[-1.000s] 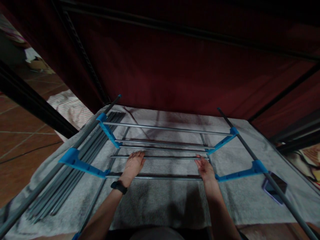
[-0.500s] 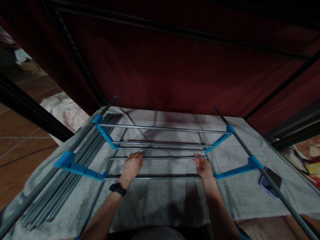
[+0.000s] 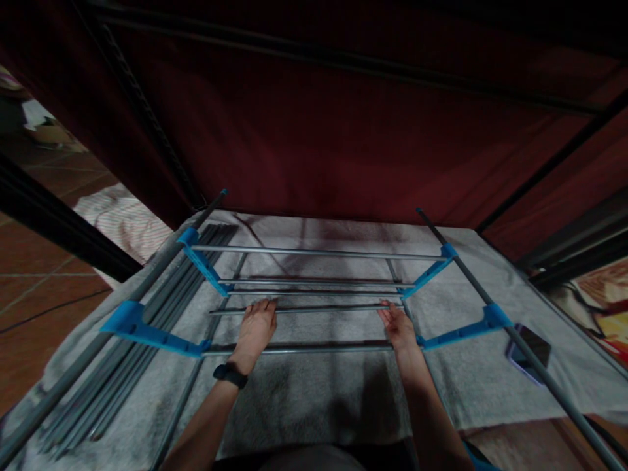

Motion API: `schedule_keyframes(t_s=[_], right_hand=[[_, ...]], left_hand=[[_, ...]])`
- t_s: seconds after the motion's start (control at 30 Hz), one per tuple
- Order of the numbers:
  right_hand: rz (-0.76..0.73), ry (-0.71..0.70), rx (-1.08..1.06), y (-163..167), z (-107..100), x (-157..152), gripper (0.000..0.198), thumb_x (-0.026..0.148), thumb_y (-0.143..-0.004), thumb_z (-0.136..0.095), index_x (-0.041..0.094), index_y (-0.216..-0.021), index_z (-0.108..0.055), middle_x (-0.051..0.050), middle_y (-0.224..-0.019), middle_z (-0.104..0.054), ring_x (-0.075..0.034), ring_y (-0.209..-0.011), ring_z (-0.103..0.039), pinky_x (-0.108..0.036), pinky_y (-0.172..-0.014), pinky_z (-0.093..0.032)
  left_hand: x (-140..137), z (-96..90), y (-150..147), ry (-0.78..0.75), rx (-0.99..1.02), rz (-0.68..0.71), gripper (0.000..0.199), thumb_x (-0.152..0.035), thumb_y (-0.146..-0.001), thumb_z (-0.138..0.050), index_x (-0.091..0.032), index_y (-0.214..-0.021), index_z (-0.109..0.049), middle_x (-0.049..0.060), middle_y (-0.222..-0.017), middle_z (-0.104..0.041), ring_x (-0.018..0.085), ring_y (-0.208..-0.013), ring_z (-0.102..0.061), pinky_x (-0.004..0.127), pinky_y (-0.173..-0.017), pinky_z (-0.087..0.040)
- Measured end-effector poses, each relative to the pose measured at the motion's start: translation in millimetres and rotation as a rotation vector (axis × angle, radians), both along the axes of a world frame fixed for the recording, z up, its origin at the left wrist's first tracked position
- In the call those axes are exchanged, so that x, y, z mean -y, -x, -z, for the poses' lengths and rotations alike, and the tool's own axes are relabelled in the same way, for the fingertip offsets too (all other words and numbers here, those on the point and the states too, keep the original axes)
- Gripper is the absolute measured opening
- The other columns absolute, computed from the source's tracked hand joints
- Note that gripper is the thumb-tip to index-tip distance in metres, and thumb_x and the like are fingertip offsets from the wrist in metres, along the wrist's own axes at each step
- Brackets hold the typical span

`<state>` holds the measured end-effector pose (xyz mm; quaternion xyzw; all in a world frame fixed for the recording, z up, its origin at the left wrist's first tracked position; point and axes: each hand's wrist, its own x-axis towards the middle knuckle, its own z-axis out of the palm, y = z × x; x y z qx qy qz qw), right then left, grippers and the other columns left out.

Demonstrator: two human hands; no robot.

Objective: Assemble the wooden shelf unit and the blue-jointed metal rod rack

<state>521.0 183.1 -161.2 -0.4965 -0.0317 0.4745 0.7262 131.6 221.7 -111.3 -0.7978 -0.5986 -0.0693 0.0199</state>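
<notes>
A rack frame of grey metal rods [image 3: 314, 252] and blue plastic connectors [image 3: 201, 263] lies on a grey towel [image 3: 314, 399]. My left hand [image 3: 256, 329], with a black watch on the wrist, lies flat with its fingertips at a thin loose rod [image 3: 324, 308]. My right hand [image 3: 398, 329] has its fingers stretched out and touches the same rod near its right end. Both wrists cross the frame's nearest crossbar [image 3: 314, 350]. Neither hand is closed around anything.
A bundle of spare grey rods [image 3: 132, 353] lies along the towel's left side. A phone [image 3: 528, 352] lies at the right under the long right-hand pole. A dark red fabric wall [image 3: 314, 131] stands behind, and tiled floor [image 3: 34, 301] is at the left.
Both hands stay at the thin rod. The view has drifted slightly, so the frame sits a little further left in the picture.
</notes>
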Motion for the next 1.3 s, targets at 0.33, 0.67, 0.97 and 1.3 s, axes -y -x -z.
schedule_keyframes(t_s=[0.33,0.67,0.97,1.3], right_hand=[[0.009,0.002,0.006,-0.3,2.1,0.1,0.011,0.016,-0.078,-0.07,0.02,-0.073,-0.061,0.001,-0.073,-0.074,-0.014,-0.07,-0.072,-0.03,-0.076,-0.061],[-0.016,0.025,0.041,-0.7,2.4,-2.1,0.005,0.015,-0.078,-0.064,0.02,-0.077,-0.064,0.0,-0.077,-0.075,-0.014,-0.073,-0.072,-0.028,-0.075,-0.06],[-0.014,0.01,0.016,-0.4,0.9,-1.1,0.009,0.011,-0.076,-0.063,0.019,-0.075,-0.065,-0.001,-0.079,-0.076,-0.014,-0.079,-0.072,-0.028,-0.076,-0.061],[0.017,-0.001,-0.004,0.5,1.9,-0.9,0.011,0.014,-0.074,-0.072,0.021,-0.074,-0.063,0.001,-0.074,-0.074,-0.014,-0.073,-0.072,-0.029,-0.076,-0.062]], left_hand=[[0.2,0.2,0.2,-0.005,-0.008,0.002,0.036,-0.016,-0.092,-0.041,-0.014,-0.119,-0.064,0.014,-0.114,-0.068,0.027,-0.108,-0.06,0.041,-0.099,-0.042],[0.6,-1.1,-0.1,-0.018,-0.018,0.008,0.035,-0.016,-0.09,-0.042,-0.016,-0.116,-0.065,0.013,-0.111,-0.069,0.028,-0.104,-0.061,0.042,-0.095,-0.043],[-1.0,-2.0,-0.3,0.015,0.007,0.01,0.037,-0.016,-0.091,-0.041,-0.013,-0.118,-0.065,0.014,-0.113,-0.068,0.029,-0.106,-0.061,0.043,-0.096,-0.043],[-1.0,-2.8,-0.8,0.028,0.015,0.004,0.037,-0.016,-0.091,-0.041,-0.013,-0.118,-0.066,0.015,-0.113,-0.068,0.029,-0.107,-0.061,0.044,-0.098,-0.043]])
